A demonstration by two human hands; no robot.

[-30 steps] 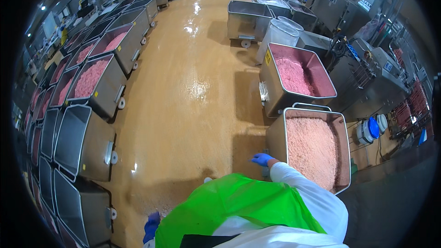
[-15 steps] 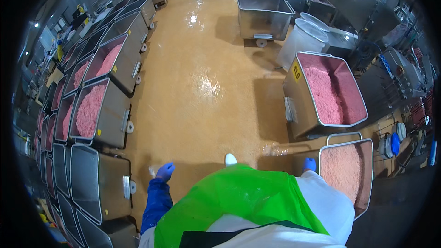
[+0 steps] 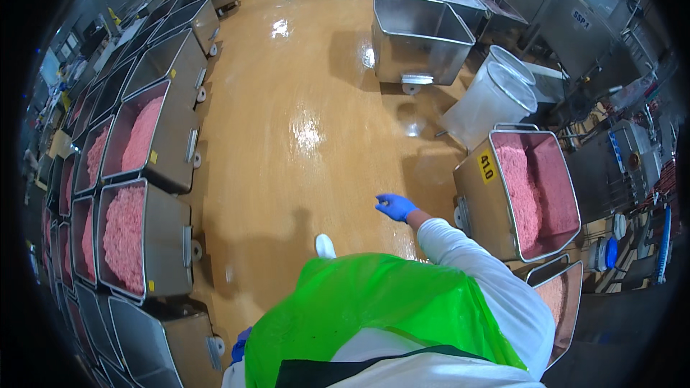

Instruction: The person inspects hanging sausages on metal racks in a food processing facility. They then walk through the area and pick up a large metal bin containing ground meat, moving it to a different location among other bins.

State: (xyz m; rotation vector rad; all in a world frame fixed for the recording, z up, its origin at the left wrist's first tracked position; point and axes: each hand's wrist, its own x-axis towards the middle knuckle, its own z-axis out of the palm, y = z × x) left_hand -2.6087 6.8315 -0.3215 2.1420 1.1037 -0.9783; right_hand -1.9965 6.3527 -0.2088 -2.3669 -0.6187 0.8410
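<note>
Head view: our empty right hand has swung forward, half open, suggesting we're walking; how our left hand stands, we cannot tell.

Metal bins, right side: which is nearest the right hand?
The bin with the large yellow label and pink meat, just right of the right hand. The paler-filled bin sits lower right; other right-side bins stand farther ahead.

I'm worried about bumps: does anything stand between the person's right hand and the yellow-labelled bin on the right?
Nothing visible does: in this view, only tan floor shows between the blue-gloved right hand and the facing side of the yellow-labelled bin.
</note>
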